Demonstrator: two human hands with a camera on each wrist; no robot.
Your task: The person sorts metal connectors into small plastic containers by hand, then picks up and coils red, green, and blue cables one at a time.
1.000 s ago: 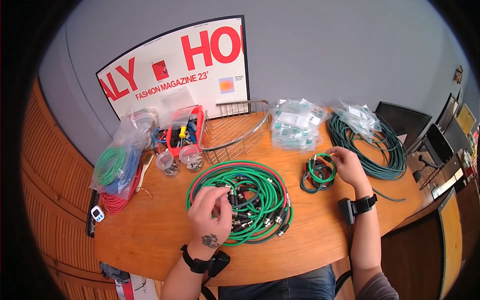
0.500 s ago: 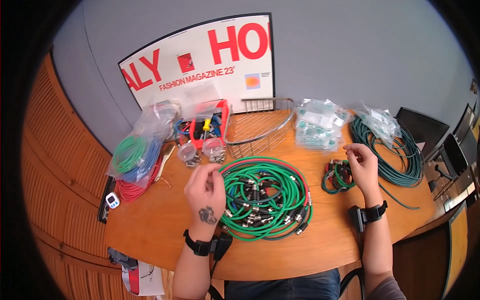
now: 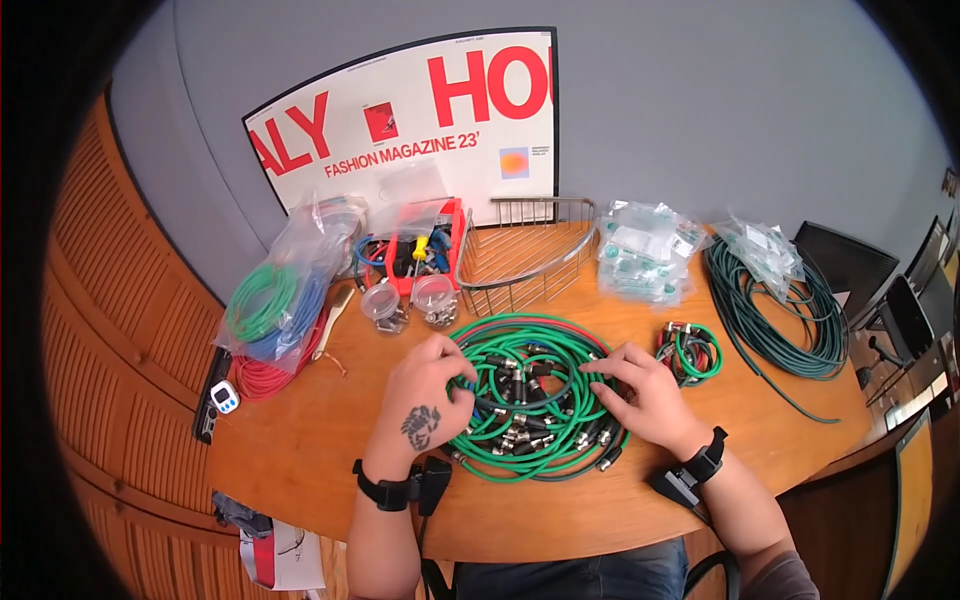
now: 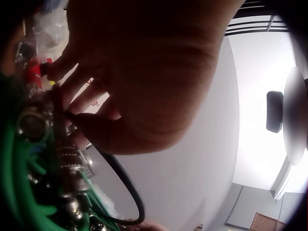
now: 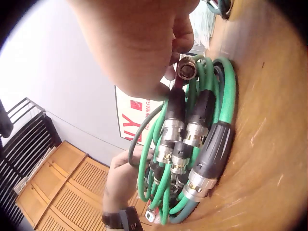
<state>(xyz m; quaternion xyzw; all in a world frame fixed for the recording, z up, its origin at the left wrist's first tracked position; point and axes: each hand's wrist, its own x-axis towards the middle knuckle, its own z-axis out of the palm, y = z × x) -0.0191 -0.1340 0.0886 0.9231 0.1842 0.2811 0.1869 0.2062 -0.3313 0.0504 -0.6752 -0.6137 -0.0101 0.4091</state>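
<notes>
A round pile of coiled green cables (image 3: 520, 460) with black-and-silver connectors lies in front of me. My left hand (image 3: 425, 395) is at its left side, with thumb and fingers pinching a dark green cable (image 4: 124, 180). That cable arches up over the pile towards the right hand. Over the pile's right side reaches my right hand (image 3: 645, 395), its thumb and forefinger apart and the fingertips right at the cables. Several metal connectors (image 5: 198, 185) show close below it in the right wrist view. A small bundle of coiled cables (image 3: 700, 352) sits right of the pile.
A wire basket (image 3: 530, 285), a red bin (image 3: 452, 235) with tools and two clear tubs (image 3: 385, 308) stand behind. Clear bags (image 3: 648, 255) and a large dark cable coil (image 3: 775, 330) are at the back right. Bagged cables (image 3: 265, 305) and a white timer (image 3: 224, 397) lie left.
My right hand has let go of the small cable bundle and moved left to the pile. The left hand has lifted, then come back to the pile's left side. The head view has shifted.
</notes>
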